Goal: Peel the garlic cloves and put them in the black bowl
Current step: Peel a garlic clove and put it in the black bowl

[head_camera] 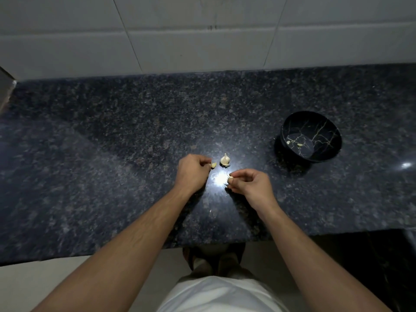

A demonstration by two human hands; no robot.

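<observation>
Dark speckled granite forms a countertop (112,154) seen from above, backed by a wall of pale tiles (202,30). Near the counter's middle sits a partial garlic bulb (224,160), upright with its tip pointing up. Just left of the bulb, the left hand (192,171) pinches a garlic clove (213,165) between curled fingertips. Just below and to the right of the bulb, the right hand (252,182) has its fingers curled around a small pale piece (230,176); whether it is a clove or skin cannot be told. Well to the right of the bulb stands the black bowl (331,134), patterned with thin gold veins, with two peeled cloves (293,143) on its bottom. Both bare forearms reach in from the bottom edge.
</observation>
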